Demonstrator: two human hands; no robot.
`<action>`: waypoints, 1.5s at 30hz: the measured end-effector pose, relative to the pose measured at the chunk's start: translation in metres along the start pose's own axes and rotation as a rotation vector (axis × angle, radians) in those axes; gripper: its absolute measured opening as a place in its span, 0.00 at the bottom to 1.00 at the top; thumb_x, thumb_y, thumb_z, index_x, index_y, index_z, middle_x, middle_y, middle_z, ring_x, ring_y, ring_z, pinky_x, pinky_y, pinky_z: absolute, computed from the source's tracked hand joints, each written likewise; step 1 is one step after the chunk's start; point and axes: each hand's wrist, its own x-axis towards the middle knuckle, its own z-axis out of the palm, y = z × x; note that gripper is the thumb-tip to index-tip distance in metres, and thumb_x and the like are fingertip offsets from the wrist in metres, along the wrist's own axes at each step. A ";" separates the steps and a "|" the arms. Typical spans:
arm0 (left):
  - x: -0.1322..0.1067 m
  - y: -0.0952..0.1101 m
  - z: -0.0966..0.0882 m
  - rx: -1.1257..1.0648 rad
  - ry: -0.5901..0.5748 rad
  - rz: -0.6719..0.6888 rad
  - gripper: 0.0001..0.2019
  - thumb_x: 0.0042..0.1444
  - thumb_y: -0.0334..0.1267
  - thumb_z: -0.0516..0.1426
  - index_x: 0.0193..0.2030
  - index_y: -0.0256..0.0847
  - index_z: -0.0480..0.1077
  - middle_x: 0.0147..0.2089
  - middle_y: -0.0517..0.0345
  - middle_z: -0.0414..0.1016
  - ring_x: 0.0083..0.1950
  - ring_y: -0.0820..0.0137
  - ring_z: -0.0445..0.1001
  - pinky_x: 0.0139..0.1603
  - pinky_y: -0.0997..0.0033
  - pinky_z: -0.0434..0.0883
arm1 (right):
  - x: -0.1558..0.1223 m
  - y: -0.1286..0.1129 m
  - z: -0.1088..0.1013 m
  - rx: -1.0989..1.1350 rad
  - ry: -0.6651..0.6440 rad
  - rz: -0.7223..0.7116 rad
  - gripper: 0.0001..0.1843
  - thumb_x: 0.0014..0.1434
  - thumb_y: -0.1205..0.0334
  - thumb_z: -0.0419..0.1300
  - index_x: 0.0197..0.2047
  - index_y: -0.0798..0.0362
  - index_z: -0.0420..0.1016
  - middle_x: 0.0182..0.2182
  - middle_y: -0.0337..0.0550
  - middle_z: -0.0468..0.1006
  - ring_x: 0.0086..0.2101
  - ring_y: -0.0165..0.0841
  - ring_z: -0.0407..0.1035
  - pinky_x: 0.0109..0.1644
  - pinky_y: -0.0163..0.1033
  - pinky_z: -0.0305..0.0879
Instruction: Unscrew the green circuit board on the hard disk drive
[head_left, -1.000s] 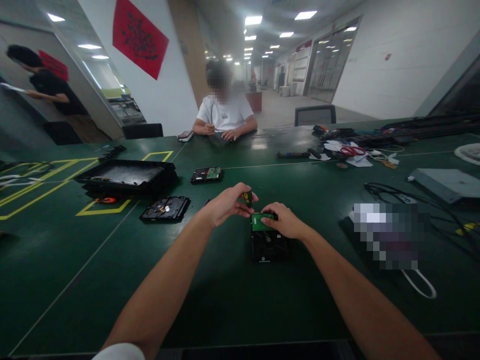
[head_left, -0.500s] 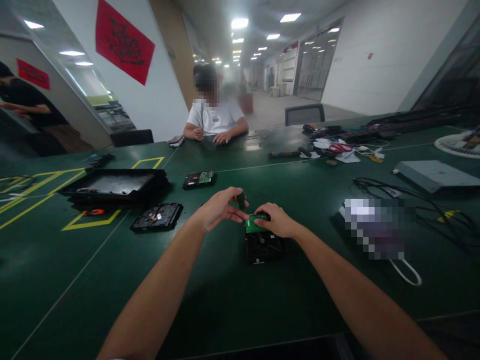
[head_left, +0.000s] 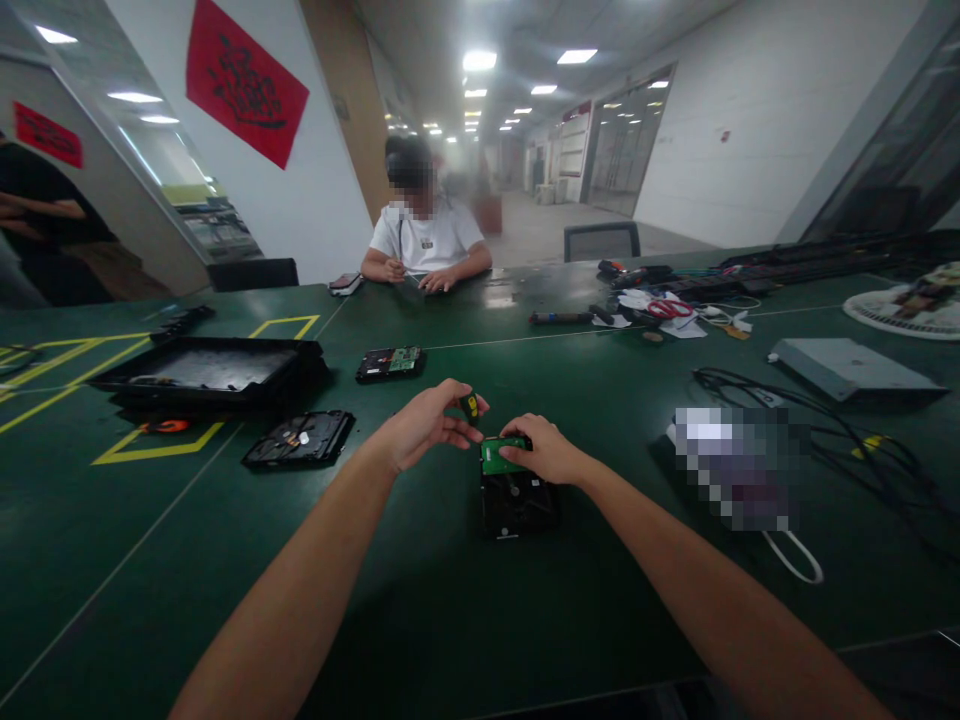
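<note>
A black hard drive [head_left: 517, 505] with a green circuit board [head_left: 496, 458] at its far end lies on the table in front of me. My right hand [head_left: 546, 450] grips the drive's far right part, its thumb pressed on the board. Just left of the board, my left hand [head_left: 435, 425] pinches a screwdriver [head_left: 470, 406] between thumb and forefinger. Only its black and yellow handle shows; the tip is out of sight. The other fingers of that hand are loosely spread near the board's left edge.
To the left lie another hard drive [head_left: 300, 440], a black tray [head_left: 202, 375] and a drive with a green board [head_left: 390, 363]. On the right are a grey metal box [head_left: 855, 370], black cables [head_left: 720, 385] and a blurred-out object [head_left: 735, 470]. Across the table sits a person [head_left: 427, 240].
My left hand has moved slightly away from the board, and the screwdriver has tilted, showing its yellow end. My right hand stays on the drive. The view has shifted a little.
</note>
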 end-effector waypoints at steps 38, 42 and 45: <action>0.004 0.000 0.000 -0.028 0.067 0.128 0.14 0.68 0.48 0.56 0.48 0.38 0.72 0.49 0.44 0.82 0.32 0.67 0.81 0.29 0.70 0.71 | 0.001 0.011 0.008 0.094 0.060 -0.043 0.13 0.70 0.52 0.65 0.55 0.45 0.79 0.52 0.47 0.79 0.53 0.45 0.71 0.57 0.53 0.63; 0.003 0.001 0.001 0.002 0.065 0.156 0.13 0.67 0.46 0.56 0.44 0.38 0.73 0.48 0.44 0.82 0.30 0.70 0.78 0.27 0.71 0.67 | 0.001 0.011 0.008 0.094 0.058 -0.041 0.13 0.70 0.52 0.65 0.56 0.45 0.79 0.53 0.47 0.79 0.54 0.45 0.70 0.57 0.53 0.63; 0.002 0.002 0.001 0.055 0.063 0.175 0.13 0.66 0.45 0.55 0.43 0.37 0.76 0.44 0.48 0.80 0.29 0.72 0.74 0.27 0.71 0.65 | 0.001 0.012 0.009 0.095 0.057 -0.046 0.13 0.70 0.52 0.65 0.55 0.45 0.79 0.53 0.47 0.79 0.54 0.46 0.70 0.57 0.54 0.63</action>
